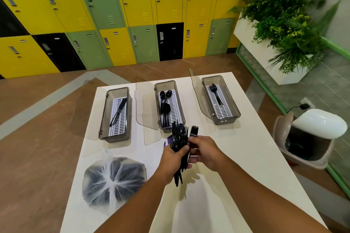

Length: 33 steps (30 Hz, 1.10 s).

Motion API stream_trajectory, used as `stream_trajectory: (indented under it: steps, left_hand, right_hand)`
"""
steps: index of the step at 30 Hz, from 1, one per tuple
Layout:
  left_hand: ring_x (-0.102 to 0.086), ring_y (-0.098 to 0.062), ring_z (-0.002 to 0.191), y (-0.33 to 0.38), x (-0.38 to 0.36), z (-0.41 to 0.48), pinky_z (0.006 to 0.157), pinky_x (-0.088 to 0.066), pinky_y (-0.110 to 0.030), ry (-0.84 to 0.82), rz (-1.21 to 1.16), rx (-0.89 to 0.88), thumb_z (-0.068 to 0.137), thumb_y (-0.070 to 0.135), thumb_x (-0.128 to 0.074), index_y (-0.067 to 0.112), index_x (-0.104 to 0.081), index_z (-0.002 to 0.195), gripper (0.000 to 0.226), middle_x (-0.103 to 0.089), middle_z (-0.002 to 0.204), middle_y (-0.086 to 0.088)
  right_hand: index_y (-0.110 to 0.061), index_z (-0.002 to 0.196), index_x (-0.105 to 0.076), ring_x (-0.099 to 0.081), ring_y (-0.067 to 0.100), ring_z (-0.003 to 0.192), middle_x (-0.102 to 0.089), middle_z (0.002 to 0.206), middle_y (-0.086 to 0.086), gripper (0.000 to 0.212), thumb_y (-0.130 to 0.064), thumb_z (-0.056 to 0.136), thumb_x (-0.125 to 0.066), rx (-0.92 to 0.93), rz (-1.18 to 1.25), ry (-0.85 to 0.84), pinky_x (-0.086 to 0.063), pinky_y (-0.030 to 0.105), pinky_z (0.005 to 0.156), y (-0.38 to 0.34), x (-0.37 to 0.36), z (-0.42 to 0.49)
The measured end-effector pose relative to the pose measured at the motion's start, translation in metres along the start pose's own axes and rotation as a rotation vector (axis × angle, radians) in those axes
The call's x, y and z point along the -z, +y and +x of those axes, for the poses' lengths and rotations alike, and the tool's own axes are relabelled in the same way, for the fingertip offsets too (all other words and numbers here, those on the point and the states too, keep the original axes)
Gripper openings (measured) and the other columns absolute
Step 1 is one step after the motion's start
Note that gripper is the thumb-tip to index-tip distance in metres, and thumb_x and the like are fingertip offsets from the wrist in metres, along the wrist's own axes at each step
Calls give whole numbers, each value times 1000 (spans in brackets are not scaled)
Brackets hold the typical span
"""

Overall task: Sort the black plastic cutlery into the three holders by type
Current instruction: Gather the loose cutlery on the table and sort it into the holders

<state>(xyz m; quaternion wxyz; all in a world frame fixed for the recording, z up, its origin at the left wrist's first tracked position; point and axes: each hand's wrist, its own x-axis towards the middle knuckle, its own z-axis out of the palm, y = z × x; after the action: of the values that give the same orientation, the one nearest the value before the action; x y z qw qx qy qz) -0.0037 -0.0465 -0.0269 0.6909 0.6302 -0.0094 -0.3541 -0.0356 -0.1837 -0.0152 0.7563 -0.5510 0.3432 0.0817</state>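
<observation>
- While the left hand (175, 159) curls tight round a mixed bundle (179, 138) of black cutlery, just in front of the middle holder (165, 82), the right hand (205, 152) pinches one fork (194, 131) just below its tines, btwn thumb & fingertips, prob. to draw it clear w/o loosening the rest.
- Bundle is held upright, heads fanned, so types read at a glance.
- Middle holder has spoons (165, 108); left of it, the knife holder (114, 137) w/ one knife (118, 112); right of it, the fork holder (226, 119) w/ forks (216, 93). The pinched fork prob. belongs there.
- Holders: smoky clear plastic, long boxes w/ rounded corners, white slotted inserts; lids (145, 104) swung open sideways for free access.
- Front-left of the middle holder: a thin translucent bag (113, 180), gathered at the top, more dark cutlery inside, on the smooth white table (246, 157).
</observation>
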Motion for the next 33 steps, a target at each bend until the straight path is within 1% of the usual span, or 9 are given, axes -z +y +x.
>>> stream_trajectory:
  steps: [5,10,14,17,21,24,27,30,33]
  left_hand:
    - [-76,-36,85,3,-2,2,63,-59,-37,-23,-4,14,100,15,-60,12,-68,116,19,-77,99,-16]
    - [-74,-31,85,4,-2,6,65,-58,-39,-51,0,45,99,23,-62,19,-73,116,21,-77,98,-14]
    - [-74,-31,79,4,-5,11,60,-57,-37,-50,5,57,97,23,-65,12,-71,113,21,-76,96,-13]
    - [-67,-29,66,4,-6,16,57,-53,-35,-36,9,65,97,20,-65,4,-68,109,20,-72,86,-14]
    - [-62,-25,60,3,-7,22,54,-50,-33,-38,12,64,97,18,-65,0,-66,110,22,-70,81,-13]
    - [-61,-24,61,3,-9,26,54,-49,-32,-45,-7,81,98,16,-64,1,-67,109,19,-70,83,-13]
    - [-60,-22,61,2,-10,28,53,-48,-31,-50,-19,106,99,15,-61,3,-67,110,18,-70,83,-11]
    - [-59,-22,62,1,-10,29,54,-49,-31,-58,-34,122,100,14,-58,4,-67,114,19,-71,84,-10]
    - [-60,-22,63,4,-6,29,56,-49,-32,-68,-44,119,101,13,-57,5,-67,115,19,-71,85,-10]
  right_hand:
    - [-4,91,-66,-56,24,62,-61,77,14,14,-13,94,-55,14,32,61,-51,37,60,-4,2,-1]
    - [-7,97,-60,-63,30,72,-64,76,13,14,-15,100,-50,69,111,137,-56,39,62,-12,6,2]
    - [-7,96,-58,-60,29,65,-57,67,10,13,-16,101,-49,122,137,201,-54,37,58,-23,15,6]
    - [-9,95,-58,-44,20,48,-48,62,6,15,-19,102,-50,160,140,261,-40,28,48,-37,27,14]
    - [-15,86,-57,-34,14,45,-47,60,1,20,-27,102,-52,192,7,379,-29,23,44,-65,55,32]
    - [-14,83,-57,-40,13,40,-50,64,4,19,-20,101,-53,170,-186,464,-29,23,43,-85,76,50]
    - [-5,96,-65,-49,17,44,-58,73,11,16,-8,98,-49,106,-386,480,-31,23,41,-95,96,70]
    - [0,109,-68,-63,33,76,-68,100,20,25,-1,92,-49,93,-548,498,-49,32,51,-99,108,88]
    - [-1,112,-69,-66,38,99,-70,110,19,29,-1,91,-50,133,-594,519,-58,44,87,-100,109,98]
